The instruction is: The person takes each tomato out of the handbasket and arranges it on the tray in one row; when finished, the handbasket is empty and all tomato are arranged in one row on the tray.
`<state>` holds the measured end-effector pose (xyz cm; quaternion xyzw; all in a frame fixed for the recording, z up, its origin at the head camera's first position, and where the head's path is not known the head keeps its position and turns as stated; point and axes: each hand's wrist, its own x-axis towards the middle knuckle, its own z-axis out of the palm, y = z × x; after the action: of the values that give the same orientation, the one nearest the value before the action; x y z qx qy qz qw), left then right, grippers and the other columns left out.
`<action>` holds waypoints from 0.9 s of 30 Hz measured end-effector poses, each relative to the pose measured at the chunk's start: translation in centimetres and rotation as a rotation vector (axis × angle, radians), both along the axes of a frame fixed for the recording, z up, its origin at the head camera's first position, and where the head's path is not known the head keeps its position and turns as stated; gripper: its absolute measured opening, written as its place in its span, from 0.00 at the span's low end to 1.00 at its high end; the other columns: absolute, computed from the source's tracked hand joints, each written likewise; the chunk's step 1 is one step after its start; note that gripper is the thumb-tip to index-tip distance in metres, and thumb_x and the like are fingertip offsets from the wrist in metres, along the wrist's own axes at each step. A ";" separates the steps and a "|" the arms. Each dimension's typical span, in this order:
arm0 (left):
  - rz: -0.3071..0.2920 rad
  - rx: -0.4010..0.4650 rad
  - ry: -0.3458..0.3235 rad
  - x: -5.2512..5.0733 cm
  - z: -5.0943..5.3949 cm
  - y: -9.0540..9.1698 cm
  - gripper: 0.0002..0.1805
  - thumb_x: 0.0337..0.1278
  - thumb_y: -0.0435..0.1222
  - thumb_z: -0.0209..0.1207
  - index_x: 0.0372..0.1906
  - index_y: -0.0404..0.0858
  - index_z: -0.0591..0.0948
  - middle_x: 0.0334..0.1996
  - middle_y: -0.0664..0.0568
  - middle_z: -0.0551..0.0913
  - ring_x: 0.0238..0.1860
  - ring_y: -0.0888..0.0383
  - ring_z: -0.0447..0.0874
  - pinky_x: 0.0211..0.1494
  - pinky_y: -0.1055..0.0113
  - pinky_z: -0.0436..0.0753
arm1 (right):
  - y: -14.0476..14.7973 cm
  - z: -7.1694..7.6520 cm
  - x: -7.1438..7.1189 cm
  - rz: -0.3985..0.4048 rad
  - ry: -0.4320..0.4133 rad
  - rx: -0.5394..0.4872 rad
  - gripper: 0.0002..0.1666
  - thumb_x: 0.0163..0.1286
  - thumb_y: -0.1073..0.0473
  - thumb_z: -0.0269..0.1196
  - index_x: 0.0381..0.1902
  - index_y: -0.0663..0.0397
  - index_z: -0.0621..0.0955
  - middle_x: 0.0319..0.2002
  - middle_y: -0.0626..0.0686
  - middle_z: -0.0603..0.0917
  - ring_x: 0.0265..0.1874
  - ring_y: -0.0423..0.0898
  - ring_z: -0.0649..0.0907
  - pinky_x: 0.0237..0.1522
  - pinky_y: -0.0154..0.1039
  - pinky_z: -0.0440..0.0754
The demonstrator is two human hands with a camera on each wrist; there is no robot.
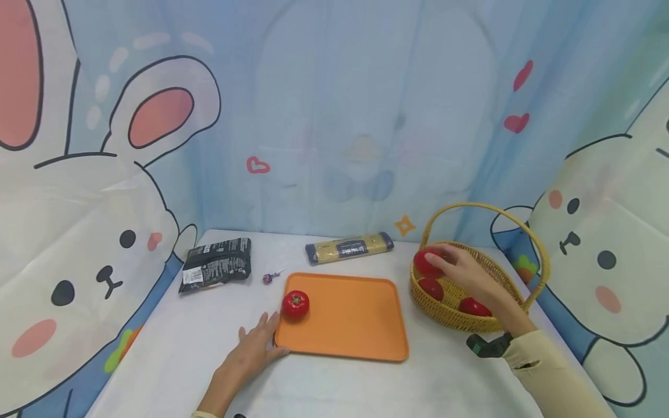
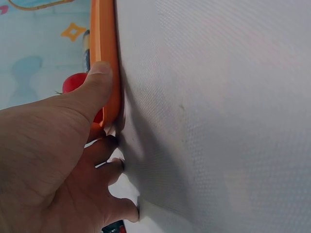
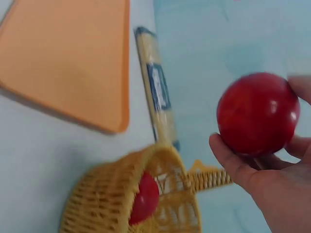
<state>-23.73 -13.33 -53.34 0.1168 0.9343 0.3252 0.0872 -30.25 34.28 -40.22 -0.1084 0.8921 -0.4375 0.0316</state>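
Note:
An orange tray [image 1: 345, 316] lies mid-table with a red tomato [image 1: 295, 305] near its left end. At the tray's lower left corner rests my left hand [image 1: 251, 352], fingers spread; in the left wrist view its thumb [image 2: 99, 80] touches the tray's side [image 2: 104, 34]. My right hand [image 1: 462, 270] holds a red round fruit [image 1: 428, 264] over the wicker basket [image 1: 455, 318]. The right wrist view shows that fruit [image 3: 258, 114] gripped by the fingers, above the basket [image 3: 97, 199]. Inside the basket are more red fruits [image 1: 474, 306].
A black package [image 1: 218, 262] lies at the back left, a small lollipop [image 1: 268, 278] beside it. Behind the tray is a yellow and blue pack [image 1: 350, 248]. The basket's tall handle [image 1: 540, 261] arches over its opening. A printed curtain [image 1: 360, 116] hangs behind the table.

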 end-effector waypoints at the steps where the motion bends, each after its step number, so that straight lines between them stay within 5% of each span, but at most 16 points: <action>1: 0.000 0.001 0.000 0.0 0.0 0.0 0.47 0.68 0.46 0.72 0.82 0.30 0.65 0.82 0.32 0.63 0.84 0.31 0.54 0.79 0.20 0.41 | -0.5 0.0 0.1 0.000 0.024 0.016 0.35 0.86 0.45 0.58 0.79 0.63 0.71 0.69 0.67 0.79 0.65 0.63 0.81 0.60 0.43 0.89; 7: -0.010 0.001 0.000 -0.2 -0.2 0.3 0.47 0.67 0.46 0.72 0.82 0.31 0.65 0.82 0.33 0.63 0.84 0.32 0.54 0.79 0.20 0.41 | -3.6 -0.8 0.9 0.029 0.115 -0.007 0.37 0.75 0.51 0.73 0.74 0.61 0.76 0.67 0.66 0.82 0.64 0.65 0.84 0.57 0.46 0.91; 18: -0.016 -0.004 0.008 -0.1 0.1 0.6 0.47 0.67 0.46 0.72 0.82 0.31 0.66 0.82 0.33 0.64 0.84 0.31 0.54 0.79 0.20 0.42 | -8.2 -4.0 1.0 0.117 0.102 -0.138 0.41 0.64 0.60 0.81 0.72 0.64 0.79 0.65 0.66 0.84 0.59 0.62 0.87 0.55 0.43 0.91; 27: -0.004 -0.005 0.015 0.2 0.1 0.2 0.47 0.66 0.45 0.73 0.81 0.30 0.66 0.81 0.31 0.65 0.83 0.31 0.55 0.78 0.19 0.42 | -12.8 -7.1 0.9 0.137 0.060 -0.209 0.41 0.60 0.65 0.82 0.71 0.63 0.80 0.66 0.63 0.85 0.65 0.62 0.85 0.66 0.56 0.85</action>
<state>-23.55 -13.17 -53.21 0.1211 0.9355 0.3220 0.0811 -29.33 21.51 -47.33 -0.1849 0.8325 -0.5217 0.0233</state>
